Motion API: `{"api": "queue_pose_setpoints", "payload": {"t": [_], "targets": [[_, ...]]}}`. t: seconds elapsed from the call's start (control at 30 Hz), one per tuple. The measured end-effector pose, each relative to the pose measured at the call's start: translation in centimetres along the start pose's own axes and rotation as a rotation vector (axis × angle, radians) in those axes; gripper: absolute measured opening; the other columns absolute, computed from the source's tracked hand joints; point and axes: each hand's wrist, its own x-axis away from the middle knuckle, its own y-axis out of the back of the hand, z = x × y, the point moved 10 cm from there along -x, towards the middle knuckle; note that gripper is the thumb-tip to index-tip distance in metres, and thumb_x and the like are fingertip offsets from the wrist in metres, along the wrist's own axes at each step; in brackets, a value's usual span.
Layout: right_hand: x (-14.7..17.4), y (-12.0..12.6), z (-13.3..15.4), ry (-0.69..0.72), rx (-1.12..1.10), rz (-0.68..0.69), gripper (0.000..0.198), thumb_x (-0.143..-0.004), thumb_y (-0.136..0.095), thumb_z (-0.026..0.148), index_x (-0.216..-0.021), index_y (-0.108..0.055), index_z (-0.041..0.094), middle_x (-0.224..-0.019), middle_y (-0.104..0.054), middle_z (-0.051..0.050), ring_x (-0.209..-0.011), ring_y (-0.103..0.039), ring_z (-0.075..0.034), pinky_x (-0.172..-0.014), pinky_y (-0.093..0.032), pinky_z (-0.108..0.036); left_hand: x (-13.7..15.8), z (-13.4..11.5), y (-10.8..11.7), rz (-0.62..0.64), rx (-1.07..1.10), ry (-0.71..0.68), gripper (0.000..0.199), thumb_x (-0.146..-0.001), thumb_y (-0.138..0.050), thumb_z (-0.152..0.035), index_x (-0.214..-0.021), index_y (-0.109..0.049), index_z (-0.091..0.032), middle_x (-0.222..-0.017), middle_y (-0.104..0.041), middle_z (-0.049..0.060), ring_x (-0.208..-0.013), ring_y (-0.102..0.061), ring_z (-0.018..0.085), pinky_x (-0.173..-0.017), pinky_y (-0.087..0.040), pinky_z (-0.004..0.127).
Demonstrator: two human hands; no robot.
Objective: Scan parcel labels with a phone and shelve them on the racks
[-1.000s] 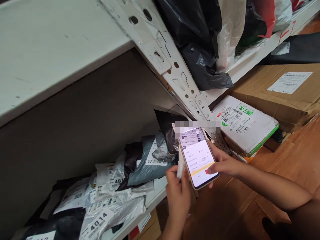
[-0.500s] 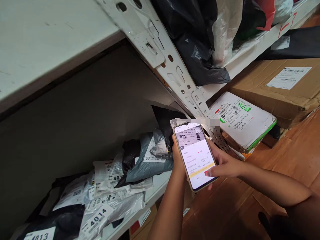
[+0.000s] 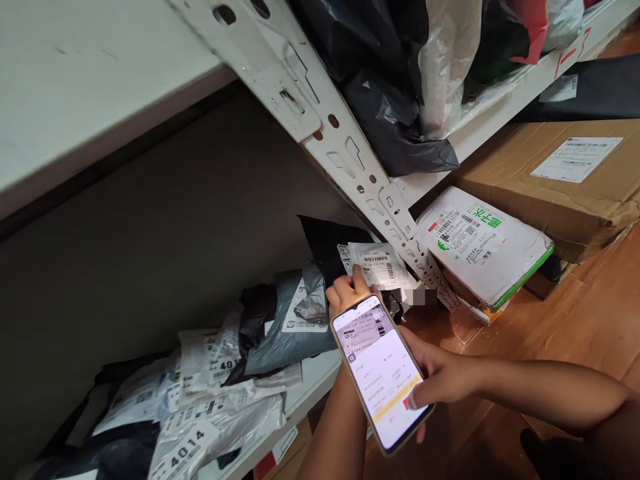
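My right hand grips a smartphone, its thumb resting low on the lit screen near a red button. The screen shows a label picture above lines of text and a yellow band. Partly behind the phone's top edge is my left hand, fingers bent, at the lower left edge of a small white parcel bag with a printed barcode label. The phone hides its palm. Beside it lie a black plastic bag and a grey parcel bag.
A slanting white perforated shelf post divides the view. Several labelled parcels lie on the lower left shelf. To the right are a white-and-green carton and a large cardboard box above the brown floor. Black bags overhang the upper shelf.
The phone has moved down and slightly left with my right hand, uncovering my left fingers and the small parcel's label. The view has shifted slightly.
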Motion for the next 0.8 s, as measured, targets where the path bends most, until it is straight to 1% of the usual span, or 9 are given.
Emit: {"api": "queue_pose_setpoints", "payload": {"t": [0.1,0.17,0.2,0.3,0.4,0.5,0.6,0.7,0.8], "targets": [[-0.2,-0.3,-0.3,-0.017,-0.028,0.008,0.115,-0.057,-0.09,0.026,-0.147,-0.019,0.035,-0.132,-0.052,-0.01,-0.093,-0.065,-0.025,-0.068,-0.061,-0.041,0.1,-2.9,-1.3,0.031,-0.131,-0.249,0.057,-0.076,-0.054,-0.011,-0.132,-0.056,-0.008,-0.133,-0.055,0.022,-0.124,-0.046,0.041,-0.103,-0.041,0.06],[-0.3,-0.3,-0.2,-0.026,-0.03,-0.005,0.111,-0.058,-0.089,0.026,-0.146,-0.022,0.033,-0.132,-0.051,-0.011,-0.101,-0.063,-0.027,-0.067,-0.061,-0.038,0.7,-4.4,-3.2,0.108,-0.148,-0.426,0.051,-0.079,-0.047,-0.004,-0.128,-0.061,-0.014,-0.133,-0.061,0.015,-0.128,-0.048,0.034,-0.112,-0.034,0.056],[-0.3,-0.4,-0.1,-0.029,-0.033,-0.008,0.11,-0.058,-0.089,0.026,-0.146,-0.024,0.033,-0.132,-0.052,-0.011,-0.104,-0.062,-0.028,-0.068,-0.061,-0.037,0.9,-4.5,-4.1,0.137,-0.162,-0.458,0.049,-0.083,-0.043,-0.003,-0.126,-0.063,-0.017,-0.129,-0.064,0.014,-0.125,-0.052,0.032,-0.111,-0.036,0.055],[-0.2,-0.7,0.2,-0.025,-0.059,0.01,0.109,-0.059,-0.088,0.026,-0.147,-0.023,0.033,-0.131,-0.053,-0.01,-0.1,-0.063,-0.027,-0.068,-0.061,-0.039,0.9,-3.7,-5.5,0.136,-0.215,-0.421,0.047,-0.091,-0.036,-0.006,-0.123,-0.067,-0.02,-0.115,-0.068,0.015,-0.105,-0.062,0.03,-0.103,-0.043,0.052],[-0.1,-0.9,0.5,-0.01,-0.071,0.03,0.112,-0.061,-0.087,0.026,-0.149,-0.019,0.035,-0.129,-0.055,-0.01,-0.095,-0.066,-0.026,-0.071,-0.061,-0.044,0.8,-3.3,-5.6,0.126,-0.227,-0.404,0.046,-0.093,-0.035,-0.01,-0.122,-0.068,-0.023,-0.099,-0.068,0.013,-0.087,-0.061,0.027,-0.093,-0.048,0.047],[0.0,-0.9,0.6,-0.001,-0.068,0.035,0.114,-0.061,-0.087,0.026,-0.15,-0.017,0.036,-0.131,-0.055,-0.01,-0.092,-0.066,-0.025,-0.073,-0.06,-0.046,0.4,-3.5,-5.1,0.118,-0.247,-0.389,0.046,-0.094,-0.034,-0.012,-0.122,-0.068,-0.023,-0.09,-0.065,0.013,-0.081,-0.057,0.027,-0.076,-0.048,0.041],[0.2,-0.9,0.4,-0.019,-0.077,0.032,0.113,-0.059,-0.088,0.024,-0.149,-0.019,0.034,-0.13,-0.055,-0.01,-0.09,-0.066,-0.023,-0.072,-0.06,-0.044,0.1,-3.5,-4.3,0.094,-0.276,-0.35,0.045,-0.092,-0.037,-0.011,-0.12,-0.069,-0.021,-0.087,-0.064,0.014,-0.077,-0.056,0.027,-0.068,-0.045,0.04],[0.3,-0.9,0.2,-0.036,-0.085,0.039,0.117,-0.058,-0.088,0.024,-0.151,-0.016,0.034,-0.119,-0.06,-0.008,-0.085,-0.066,-0.022,-0.071,-0.06,-0.044,0.8,-3.0,-3.1,0.071,-0.283,-0.344,0.036,-0.09,-0.049,-0.021,-0.121,-0.068,-0.016,-0.097,-0.067,0.016,-0.082,-0.057,0.03,-0.07,-0.046,0.042],[0.5,-0.8,0.2,-0.047,-0.084,0.045,0.119,-0.059,-0.088,0.024,-0.151,-0.014,0.034,-0.114,-0.062,-0.006,-0.081,-0.066,-0.02,-0.073,-0.059,-0.046,2.3,-1.5,-1.5,0.019,-0.213,-0.31,0.044,-0.089,-0.055,-0.036,-0.124,-0.063,-0.01,-0.121,-0.063,0.02,-0.104,-0.057,0.034,-0.087,-0.047,0.047]]}}
